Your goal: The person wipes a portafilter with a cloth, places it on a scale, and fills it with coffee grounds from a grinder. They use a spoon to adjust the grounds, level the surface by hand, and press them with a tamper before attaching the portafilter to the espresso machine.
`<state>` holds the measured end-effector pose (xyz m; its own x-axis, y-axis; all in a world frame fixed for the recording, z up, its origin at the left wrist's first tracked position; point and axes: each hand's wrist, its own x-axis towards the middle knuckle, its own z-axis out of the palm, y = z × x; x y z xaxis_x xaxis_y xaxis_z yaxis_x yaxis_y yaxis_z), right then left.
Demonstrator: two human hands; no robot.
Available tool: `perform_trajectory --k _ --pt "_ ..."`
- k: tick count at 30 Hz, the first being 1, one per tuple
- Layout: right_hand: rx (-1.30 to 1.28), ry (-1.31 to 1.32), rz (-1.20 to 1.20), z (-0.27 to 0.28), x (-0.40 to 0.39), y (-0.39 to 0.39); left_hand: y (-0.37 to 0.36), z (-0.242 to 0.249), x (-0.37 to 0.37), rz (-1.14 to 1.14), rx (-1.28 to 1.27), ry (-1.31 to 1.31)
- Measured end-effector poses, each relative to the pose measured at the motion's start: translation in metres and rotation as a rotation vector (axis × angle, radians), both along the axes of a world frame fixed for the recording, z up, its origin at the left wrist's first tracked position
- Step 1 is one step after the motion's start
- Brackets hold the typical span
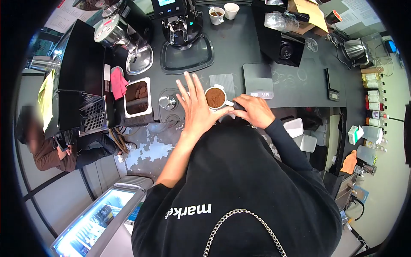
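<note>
A portafilter (pixel 230 103) filled with brown ground coffee (pixel 215 98) sits at the front edge of the counter. My right hand (pixel 254 111) is closed around its dark handle. Beside the basket, on its left, my left hand (pixel 195 106) has its fingers stretched out and spread. The left thumb reaches along the near side of the rim toward the handle. A metal tamper (pixel 168 102) stands on a dark mat to the left of that hand. Behind the portafilter lies a grey ribbed mat (pixel 223 80). A flat scale (pixel 257 77) with a lit display is behind my right hand.
A knock box (pixel 148 95) with used coffee and a pink cloth (pixel 118 83) are at the left. Grinders (pixel 179 32) and two cups (pixel 217 16) stand at the back. Another scale (pixel 332 85) lies at right. A person (pixel 55 150) sits at far left.
</note>
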<state>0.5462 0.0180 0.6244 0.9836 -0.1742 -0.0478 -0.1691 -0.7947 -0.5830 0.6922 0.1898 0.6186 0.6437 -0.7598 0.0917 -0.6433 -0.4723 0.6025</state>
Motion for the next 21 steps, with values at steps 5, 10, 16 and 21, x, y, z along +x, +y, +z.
perform_trajectory --k 5,10,16,21 --pt "-0.044 -0.005 -0.023 -0.002 0.004 0.016 0.006 0.007 -0.002 0.072 0.194 -0.024" --pt "-0.012 -0.038 -0.006 -0.006 0.011 0.026 0.009 0.008 -0.01 0.172 0.186 0.018" --pt "0.019 -0.064 0.015 -0.017 0.019 0.042 0.007 -0.015 -0.015 0.445 0.096 -0.043" --pt "0.04 -0.098 0.044 -0.012 0.023 0.041 -0.003 0.002 -0.016 0.589 0.152 -0.141"
